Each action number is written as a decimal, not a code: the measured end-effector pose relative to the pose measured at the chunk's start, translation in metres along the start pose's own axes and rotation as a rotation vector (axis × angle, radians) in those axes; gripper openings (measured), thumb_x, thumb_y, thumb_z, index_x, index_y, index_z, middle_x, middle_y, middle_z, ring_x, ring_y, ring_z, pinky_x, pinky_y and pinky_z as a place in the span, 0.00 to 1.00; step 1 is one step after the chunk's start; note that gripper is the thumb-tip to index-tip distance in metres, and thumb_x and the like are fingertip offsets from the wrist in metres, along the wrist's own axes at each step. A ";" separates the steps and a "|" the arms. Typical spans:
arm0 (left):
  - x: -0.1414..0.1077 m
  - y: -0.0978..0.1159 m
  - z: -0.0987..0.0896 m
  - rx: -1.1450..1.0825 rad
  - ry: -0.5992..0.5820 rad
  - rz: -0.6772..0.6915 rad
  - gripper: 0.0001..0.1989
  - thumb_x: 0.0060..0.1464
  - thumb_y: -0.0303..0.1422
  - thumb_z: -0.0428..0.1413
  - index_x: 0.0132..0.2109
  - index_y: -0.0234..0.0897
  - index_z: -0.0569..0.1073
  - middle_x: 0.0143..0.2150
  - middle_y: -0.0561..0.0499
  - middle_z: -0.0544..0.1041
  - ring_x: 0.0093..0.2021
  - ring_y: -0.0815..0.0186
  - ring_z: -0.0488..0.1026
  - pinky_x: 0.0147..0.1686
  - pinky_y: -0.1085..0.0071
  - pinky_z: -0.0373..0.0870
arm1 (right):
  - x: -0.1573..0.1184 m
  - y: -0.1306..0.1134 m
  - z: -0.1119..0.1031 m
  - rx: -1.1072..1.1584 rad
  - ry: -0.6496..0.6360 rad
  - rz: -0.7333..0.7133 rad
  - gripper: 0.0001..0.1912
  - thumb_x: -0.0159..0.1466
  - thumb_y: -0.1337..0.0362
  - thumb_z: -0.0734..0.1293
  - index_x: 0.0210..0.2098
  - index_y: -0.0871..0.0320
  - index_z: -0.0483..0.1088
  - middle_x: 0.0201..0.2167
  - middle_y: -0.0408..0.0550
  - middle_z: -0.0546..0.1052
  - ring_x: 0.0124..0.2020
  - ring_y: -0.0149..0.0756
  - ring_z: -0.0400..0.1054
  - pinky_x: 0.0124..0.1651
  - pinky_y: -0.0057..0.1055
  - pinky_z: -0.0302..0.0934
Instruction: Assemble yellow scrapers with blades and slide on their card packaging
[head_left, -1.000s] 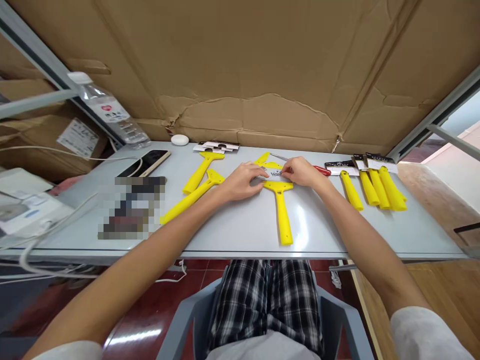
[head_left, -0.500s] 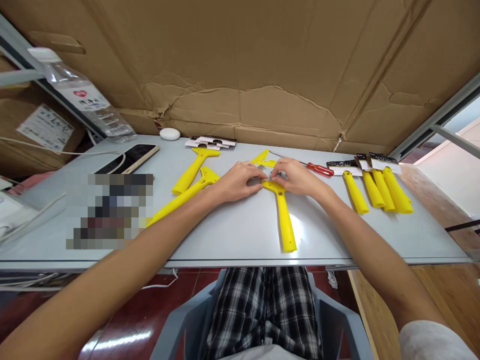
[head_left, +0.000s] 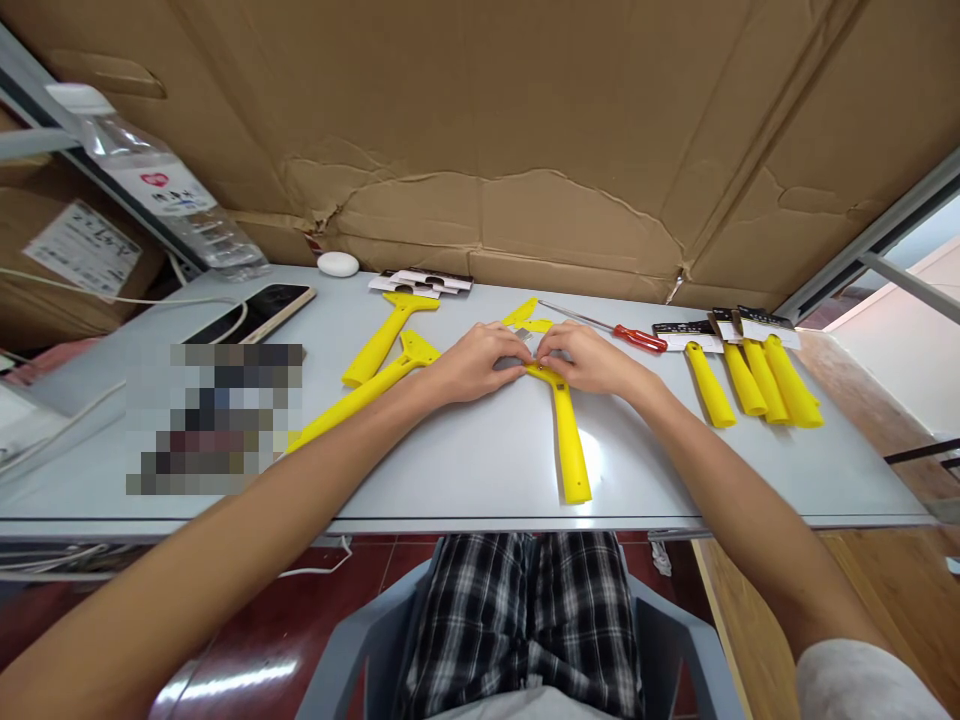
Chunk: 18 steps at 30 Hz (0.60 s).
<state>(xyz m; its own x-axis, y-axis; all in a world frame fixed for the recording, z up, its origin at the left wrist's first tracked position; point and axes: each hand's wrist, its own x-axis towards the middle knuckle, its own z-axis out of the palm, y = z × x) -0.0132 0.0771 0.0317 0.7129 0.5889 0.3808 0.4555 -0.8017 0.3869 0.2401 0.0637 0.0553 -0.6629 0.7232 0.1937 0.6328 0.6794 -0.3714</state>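
Observation:
My left hand and my right hand meet at the middle of the pale table, fingertips pinching the head of a yellow plastic scraper. Its long handle points toward me. A small silvery piece shows just above my fingers, too small to name. Behind my hands lies another yellow scraper head, partly hidden. Left of my left hand are two more yellow scrapers, one running under my forearm. A red-handled screwdriver lies right of my right hand.
Several yellow handles and printed card labels sit at the table's right end; more cards lie at the back. A phone, a white round object and a pixelated patch occupy the left. Cardboard backs the table.
My hands have drawn closer together over the scraper head, and the printed white label between them no longer shows. The view has shifted slightly, and the scrapers stay in place.

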 end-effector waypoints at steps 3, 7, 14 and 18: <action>0.000 -0.001 0.001 0.000 0.004 0.010 0.11 0.66 0.35 0.58 0.48 0.44 0.85 0.49 0.48 0.88 0.52 0.55 0.82 0.59 0.56 0.73 | -0.002 -0.002 -0.004 -0.015 0.044 0.002 0.16 0.70 0.73 0.64 0.47 0.55 0.82 0.50 0.51 0.82 0.54 0.46 0.72 0.62 0.43 0.61; 0.000 -0.002 0.001 0.001 0.004 0.009 0.11 0.65 0.35 0.58 0.49 0.44 0.85 0.49 0.48 0.88 0.53 0.54 0.83 0.60 0.55 0.73 | -0.004 -0.002 -0.005 -0.015 0.046 -0.012 0.22 0.66 0.78 0.62 0.45 0.53 0.84 0.52 0.51 0.81 0.56 0.48 0.72 0.63 0.45 0.63; 0.001 -0.003 0.002 -0.001 0.000 0.004 0.12 0.66 0.36 0.58 0.49 0.45 0.86 0.50 0.49 0.88 0.53 0.54 0.82 0.60 0.55 0.73 | -0.004 -0.001 0.000 -0.042 0.004 -0.018 0.26 0.65 0.78 0.61 0.47 0.50 0.85 0.54 0.51 0.80 0.58 0.49 0.72 0.66 0.49 0.62; 0.000 -0.002 0.002 -0.003 0.006 0.003 0.11 0.65 0.36 0.58 0.48 0.44 0.85 0.50 0.48 0.88 0.53 0.54 0.83 0.61 0.55 0.74 | -0.005 -0.001 -0.006 -0.035 0.052 -0.011 0.25 0.65 0.77 0.61 0.47 0.52 0.86 0.53 0.52 0.81 0.57 0.49 0.73 0.65 0.48 0.65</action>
<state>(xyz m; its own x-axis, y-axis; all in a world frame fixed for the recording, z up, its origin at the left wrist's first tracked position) -0.0131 0.0791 0.0293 0.7110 0.5869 0.3873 0.4518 -0.8034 0.3879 0.2456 0.0600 0.0605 -0.6487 0.7206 0.2448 0.6397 0.6905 -0.3377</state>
